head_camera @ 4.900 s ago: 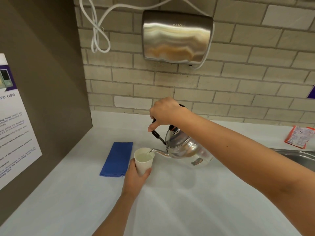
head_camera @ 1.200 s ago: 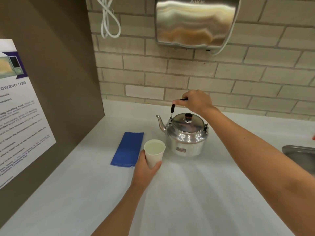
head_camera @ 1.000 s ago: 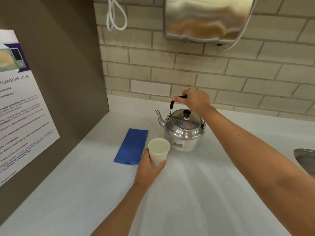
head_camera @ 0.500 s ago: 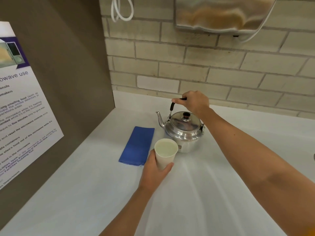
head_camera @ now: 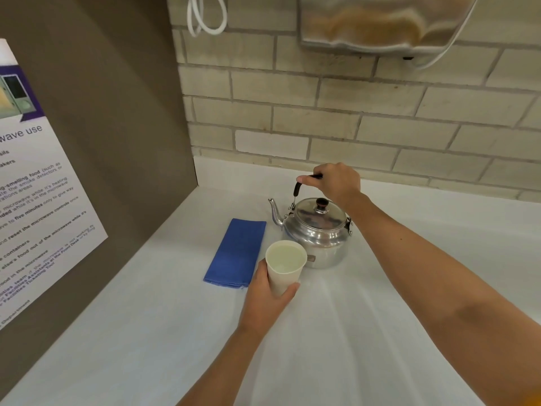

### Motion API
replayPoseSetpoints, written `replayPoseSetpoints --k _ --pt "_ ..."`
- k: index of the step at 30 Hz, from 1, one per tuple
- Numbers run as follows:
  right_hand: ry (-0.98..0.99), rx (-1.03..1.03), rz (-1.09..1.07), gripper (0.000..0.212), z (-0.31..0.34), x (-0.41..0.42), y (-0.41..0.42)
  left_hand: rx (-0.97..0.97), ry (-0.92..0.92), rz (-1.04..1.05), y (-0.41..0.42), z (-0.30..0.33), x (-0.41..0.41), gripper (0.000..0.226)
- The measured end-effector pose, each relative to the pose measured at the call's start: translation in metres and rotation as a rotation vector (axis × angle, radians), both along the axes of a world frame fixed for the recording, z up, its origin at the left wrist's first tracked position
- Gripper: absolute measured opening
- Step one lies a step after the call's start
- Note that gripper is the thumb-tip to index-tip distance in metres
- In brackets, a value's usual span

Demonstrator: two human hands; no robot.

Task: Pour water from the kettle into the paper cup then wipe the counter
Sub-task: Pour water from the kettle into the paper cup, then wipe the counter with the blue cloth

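Observation:
A shiny metal kettle (head_camera: 317,232) stands upright on the white counter (head_camera: 366,332), spout pointing left. My right hand (head_camera: 333,183) grips its black handle from above. In front of the kettle, my left hand (head_camera: 265,300) holds a white paper cup (head_camera: 285,266) with water in it, touching or just above the counter. A folded blue cloth (head_camera: 236,253) lies flat to the left of the cup and kettle.
A brown side panel with a printed microwave notice (head_camera: 35,206) walls off the left. A brick wall runs along the back, with a steel hand dryer (head_camera: 380,22) and a looped white cable (head_camera: 205,16) above the counter.
The kettle went from tilted and pouring into the cup to standing upright on the counter. Both hands keep their grips. The view has shifted down and left.

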State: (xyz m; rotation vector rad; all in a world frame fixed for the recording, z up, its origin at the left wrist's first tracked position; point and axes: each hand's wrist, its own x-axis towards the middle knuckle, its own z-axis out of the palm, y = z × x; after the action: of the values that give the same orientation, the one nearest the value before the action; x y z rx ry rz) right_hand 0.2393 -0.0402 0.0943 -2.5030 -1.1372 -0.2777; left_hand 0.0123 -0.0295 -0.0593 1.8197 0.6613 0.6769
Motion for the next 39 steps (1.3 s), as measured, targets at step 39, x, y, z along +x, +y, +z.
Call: replayPoseSetpoints --k 39 --pt "0.246 -0.19 -0.308 0.064 -0.159 -0.237 -0.135 0.339 0.116 -0.188 0.059 0.031 -0.05 0.05"
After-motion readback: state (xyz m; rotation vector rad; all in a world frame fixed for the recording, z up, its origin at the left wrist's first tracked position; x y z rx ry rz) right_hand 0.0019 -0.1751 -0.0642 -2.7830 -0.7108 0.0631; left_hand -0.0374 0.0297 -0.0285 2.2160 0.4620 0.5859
